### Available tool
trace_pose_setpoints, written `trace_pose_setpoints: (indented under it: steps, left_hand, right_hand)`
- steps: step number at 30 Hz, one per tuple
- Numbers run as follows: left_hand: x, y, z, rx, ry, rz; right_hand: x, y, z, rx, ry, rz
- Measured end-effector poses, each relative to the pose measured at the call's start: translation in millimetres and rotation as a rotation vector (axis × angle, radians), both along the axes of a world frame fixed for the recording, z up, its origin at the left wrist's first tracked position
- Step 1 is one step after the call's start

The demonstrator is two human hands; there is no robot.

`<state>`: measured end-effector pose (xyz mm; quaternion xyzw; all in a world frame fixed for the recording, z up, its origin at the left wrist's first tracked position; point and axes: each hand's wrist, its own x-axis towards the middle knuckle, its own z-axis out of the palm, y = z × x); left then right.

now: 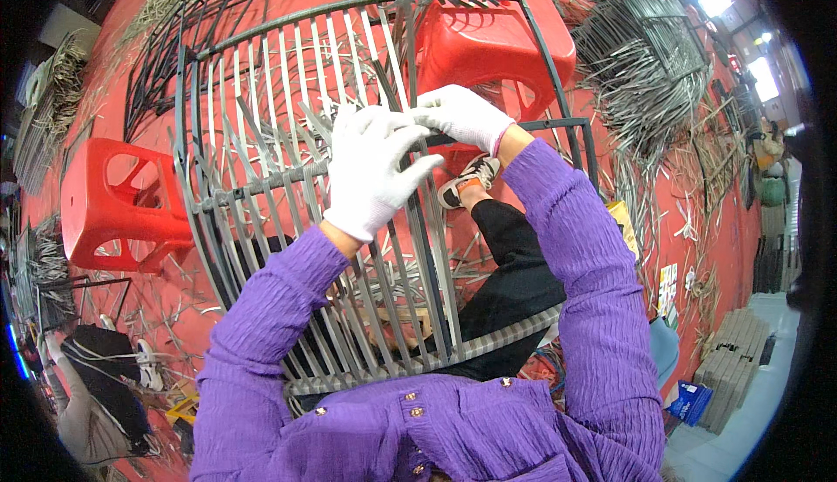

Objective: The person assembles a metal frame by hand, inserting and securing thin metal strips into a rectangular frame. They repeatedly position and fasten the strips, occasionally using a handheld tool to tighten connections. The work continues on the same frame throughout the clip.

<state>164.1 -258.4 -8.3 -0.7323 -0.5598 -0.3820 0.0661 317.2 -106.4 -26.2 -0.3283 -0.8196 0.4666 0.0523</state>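
A dark metal frame [538, 39] leans across my lap, strung lengthwise with several flat grey strips [299, 72]. A middle crossbar [270, 181] is wrapped in the same grey strip. Both hands wear white gloves and meet at this bar's right part. My left hand [370, 168] bends its fingers over the bar, thumb standing off to the side; what lies under the fingers is hidden. Just right of it, my right hand [460, 118] pinches at a dark grey strip [406, 37] that rises past its fingertips. The frame's near edge [488, 339] is also wrapped.
A red plastic stool [488, 42] stands behind the frame, another red stool [118, 203] to the left. Bundles of grey strips [641, 46] lie at the far right. Black metal frames [196, 42] rest at the far left. Strip scraps litter the red floor [697, 299].
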Motion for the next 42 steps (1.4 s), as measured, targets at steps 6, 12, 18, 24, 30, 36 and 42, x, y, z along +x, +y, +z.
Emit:
trace_pose_setpoints:
  steps: [6,12,18,24,30,36,42]
  left_hand:
    - [1.1,17.4,-0.1,-0.228,0.016,-0.019]
    - [-3.7,19.1,5.9,-0.570,-0.221,-0.070]
    - [-3.7,18.7,1.2,-0.434,-0.159,-0.062]
    - [5.7,9.5,-0.3,-0.289,-0.063,-0.022]
    - [2.6,19.3,6.8,-0.455,-0.151,-0.080]
    - [0.6,22.9,5.7,-0.497,-0.183,-0.054]
    - [13.4,15.3,-2.8,-0.245,-0.153,-0.010]
  right_hand:
    - [-1.8,-45.6,15.7,0.807,0.194,-0.291]
    - [8.1,-116.8,-24.2,0.364,0.570,-0.792]
    - [31.5,-85.7,22.7,-0.277,0.269,-0.399]
    - [12.6,-38.4,55.3,0.190,0.287,-0.151]
    - [48.9,-78.9,-13.2,0.510,0.007,0.086]
    - [36.2,-82.6,16.5,-0.206,0.452,-0.382]
    - [21.9,-44.7,53.2,0.098,0.273,-0.276]
